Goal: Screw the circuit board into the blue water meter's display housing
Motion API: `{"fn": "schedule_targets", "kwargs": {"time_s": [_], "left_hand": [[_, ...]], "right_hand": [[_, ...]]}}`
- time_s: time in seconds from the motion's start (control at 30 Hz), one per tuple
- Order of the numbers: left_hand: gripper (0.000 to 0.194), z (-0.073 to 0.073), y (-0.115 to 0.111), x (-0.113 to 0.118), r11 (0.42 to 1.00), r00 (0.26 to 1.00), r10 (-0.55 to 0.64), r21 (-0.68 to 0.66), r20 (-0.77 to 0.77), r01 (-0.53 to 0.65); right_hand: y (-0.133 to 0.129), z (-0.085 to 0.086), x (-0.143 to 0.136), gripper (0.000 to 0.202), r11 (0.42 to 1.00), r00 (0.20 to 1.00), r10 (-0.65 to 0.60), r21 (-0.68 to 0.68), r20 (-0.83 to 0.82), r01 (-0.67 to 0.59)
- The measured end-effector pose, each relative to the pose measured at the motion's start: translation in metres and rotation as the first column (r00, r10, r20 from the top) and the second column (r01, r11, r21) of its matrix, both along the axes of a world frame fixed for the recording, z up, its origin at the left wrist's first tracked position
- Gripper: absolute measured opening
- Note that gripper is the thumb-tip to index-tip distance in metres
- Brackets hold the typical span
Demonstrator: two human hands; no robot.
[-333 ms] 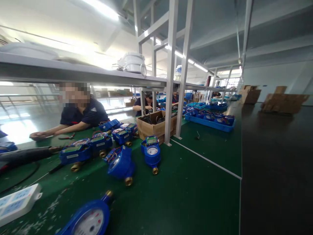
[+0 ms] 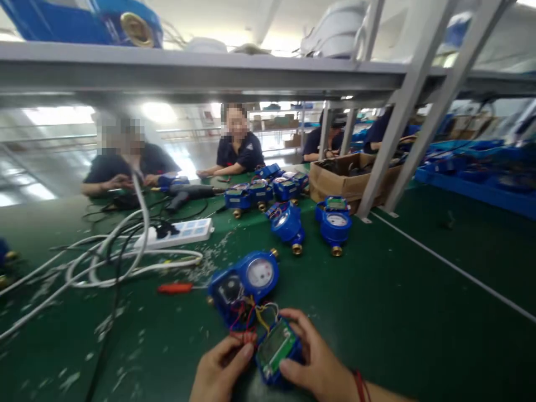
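Note:
My right hand [image 2: 320, 363] holds a display module [image 2: 274, 347], a blue housing with a green circuit board and a grey screen, thumb on the front and fingers round the far side. Close beside it, my left hand [image 2: 221, 368] is closed in a pinch on red wires [image 2: 248, 336]. Red and yellow wires run from there and from the module into the opened blue water meter [image 2: 260, 272], which lies just beyond both hands with its round dial facing up. A red-handled screwdriver [image 2: 176, 287] lies left of the meter, its shaft pointing at it.
More blue meters [image 2: 335, 220] with brass ends stand farther back. A white power strip [image 2: 188, 231] and coiled white cable [image 2: 144, 265] lie left. Behind are a cardboard box [image 2: 335, 184], shelf posts [image 2: 402, 117] and an overhead shelf [image 2: 251, 75]. Several people sit across the table.
The view has swung left and down. Both my hands, the module and its wires now show; earlier neither hand was in view and only part of the near meter showed.

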State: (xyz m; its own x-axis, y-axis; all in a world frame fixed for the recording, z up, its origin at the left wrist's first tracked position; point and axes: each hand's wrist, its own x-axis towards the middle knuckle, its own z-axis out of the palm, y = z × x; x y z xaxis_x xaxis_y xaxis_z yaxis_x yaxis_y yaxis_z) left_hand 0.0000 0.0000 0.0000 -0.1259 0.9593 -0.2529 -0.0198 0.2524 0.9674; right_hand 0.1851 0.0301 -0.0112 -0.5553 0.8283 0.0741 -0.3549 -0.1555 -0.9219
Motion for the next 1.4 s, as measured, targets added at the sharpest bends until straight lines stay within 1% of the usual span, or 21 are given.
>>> {"fn": "schedule_targets", "kwargs": {"time_s": [0.07, 0.17, 0.3, 0.4, 0.57, 0.73, 0.83, 0.97, 1.07, 1.2, 1.3, 1.4], "left_hand": [[0.037, -0.005, 0.0, -0.005, 1.0, 0.984, -0.02, 0.026, 0.18, 0.015], [0.031, -0.006, 0.001, -0.004, 0.999, 0.94, 0.023, 0.037, 0.34, -0.038], [0.023, -0.001, 0.001, 0.0, 0.999, 0.895, 0.018, 0.032, 0.445, -0.036], [0.02, 0.005, 0.0, 0.0, 0.999, 0.879, 0.008, 0.04, 0.477, -0.03], [0.019, 0.008, 0.0, 0.0, 0.997, 0.9, 0.041, 0.038, 0.435, -0.063], [0.023, 0.002, 0.0, -0.001, 0.989, 0.944, 0.132, 0.028, 0.302, -0.147], [0.025, 0.0, 0.0, 0.0, 0.986, 0.953, 0.15, 0.035, 0.263, -0.165], [0.024, 0.002, 0.001, 0.0, 0.989, 0.961, 0.126, 0.045, 0.247, -0.142], [0.025, 0.005, 0.0, -0.001, 0.995, 0.973, 0.068, 0.056, 0.221, -0.082], [0.032, 0.007, -0.001, -0.001, 0.996, 0.989, -0.001, 0.085, 0.149, -0.011], [0.027, 0.004, 0.0, 0.001, 0.995, 0.995, 0.029, 0.096, 0.099, -0.038], [0.028, 0.002, 0.002, 0.0, 0.992, 0.992, 0.075, 0.089, 0.098, -0.084]], "right_hand": [[-0.001, 0.009, 0.004, 0.061, 0.999, 1.0, 0.024, -0.034, 0.004, -0.024], [-0.001, 0.012, 0.006, 0.062, 0.997, 0.998, 0.052, -0.055, 0.046, -0.049], [-0.003, 0.009, 0.005, 0.061, 0.996, 0.991, 0.069, -0.059, 0.112, -0.063], [-0.003, 0.008, 0.004, 0.061, 0.995, 0.988, 0.073, -0.075, 0.139, -0.063], [-0.003, 0.01, 0.005, 0.062, 0.993, 0.987, 0.076, -0.104, 0.138, -0.062], [-0.003, 0.009, 0.005, 0.061, 0.992, 0.985, 0.077, -0.108, 0.156, -0.061], [-0.003, 0.008, 0.005, 0.062, 0.992, 0.984, 0.077, -0.11, 0.162, -0.059], [-0.003, 0.01, 0.005, 0.063, 0.992, 0.984, 0.071, -0.118, 0.166, -0.052], [-0.004, 0.011, 0.004, 0.064, 0.993, 0.98, 0.072, -0.1, 0.188, -0.054], [-0.006, 0.012, 0.003, 0.065, 0.995, 0.968, 0.079, -0.071, 0.237, -0.064], [-0.005, 0.01, 0.003, 0.066, 0.995, 0.965, 0.089, -0.066, 0.246, -0.074], [-0.001, 0.008, 0.004, 0.067, 0.991, 0.98, 0.096, -0.109, 0.176, -0.078]]}}
